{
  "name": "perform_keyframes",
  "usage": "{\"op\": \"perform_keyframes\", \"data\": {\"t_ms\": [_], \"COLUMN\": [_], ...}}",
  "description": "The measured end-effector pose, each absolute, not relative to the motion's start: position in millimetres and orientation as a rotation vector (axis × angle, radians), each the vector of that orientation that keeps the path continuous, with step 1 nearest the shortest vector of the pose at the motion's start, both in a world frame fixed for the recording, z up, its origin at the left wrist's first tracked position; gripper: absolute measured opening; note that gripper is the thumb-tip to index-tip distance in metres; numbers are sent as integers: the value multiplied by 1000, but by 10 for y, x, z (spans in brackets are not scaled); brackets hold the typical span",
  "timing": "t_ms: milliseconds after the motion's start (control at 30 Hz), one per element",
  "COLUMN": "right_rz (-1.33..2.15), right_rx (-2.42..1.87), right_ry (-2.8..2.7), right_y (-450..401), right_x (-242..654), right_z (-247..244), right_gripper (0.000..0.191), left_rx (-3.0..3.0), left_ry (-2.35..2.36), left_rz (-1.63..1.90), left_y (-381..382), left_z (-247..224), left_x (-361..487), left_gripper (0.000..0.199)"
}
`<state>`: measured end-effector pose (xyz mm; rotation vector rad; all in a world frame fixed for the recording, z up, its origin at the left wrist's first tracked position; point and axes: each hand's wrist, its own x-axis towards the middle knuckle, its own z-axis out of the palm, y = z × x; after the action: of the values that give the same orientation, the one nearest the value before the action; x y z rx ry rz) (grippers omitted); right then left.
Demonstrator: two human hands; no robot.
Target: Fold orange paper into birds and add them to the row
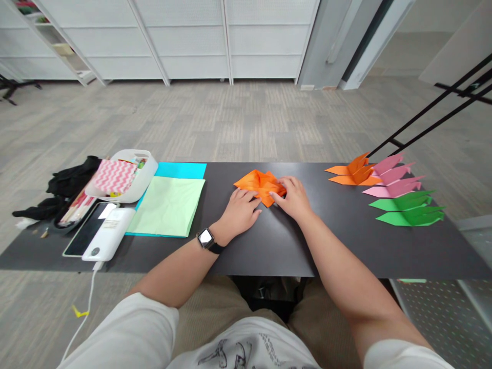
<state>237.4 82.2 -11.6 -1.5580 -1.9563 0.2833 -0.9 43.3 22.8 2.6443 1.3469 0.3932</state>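
A creased orange paper (261, 183) lies partly folded near the far edge of the dark table, in the middle. My left hand (241, 209) rests at its lower left, fingers spread, fingertips on the paper's edge. At the right side of the same paper is my right hand (294, 197), its fingers apart and its thumb and fingertips touching the paper. Neither hand is wrapped round anything. The paper under the fingertips is hidden.
Folded paper birds in orange (355, 170), pink (395, 179) and green (411, 209) stand at the right. Left are light green sheets (169, 205) over blue ones, a white power bank (108, 233) with a cable, a phone (86, 230), a white basket (144, 179) and black cloth (73, 177).
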Motion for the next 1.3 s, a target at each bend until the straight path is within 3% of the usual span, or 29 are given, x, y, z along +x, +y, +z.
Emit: {"op": "perform_keyframes", "data": {"t_ms": [600,1300], "right_rz": [186,140], "right_rx": [-1821,-2012], "right_ry": [-1965,-1699], "right_y": [886,1066], "right_x": [2327,2841], "right_z": [-267,-346], "right_gripper": [83,80], "left_rx": [2665,2628], "left_ry": [1314,1309], "left_rz": [353,341], "left_y": [364,370], "left_z": [245,264], "left_x": [38,24], "left_gripper": [41,41]}}
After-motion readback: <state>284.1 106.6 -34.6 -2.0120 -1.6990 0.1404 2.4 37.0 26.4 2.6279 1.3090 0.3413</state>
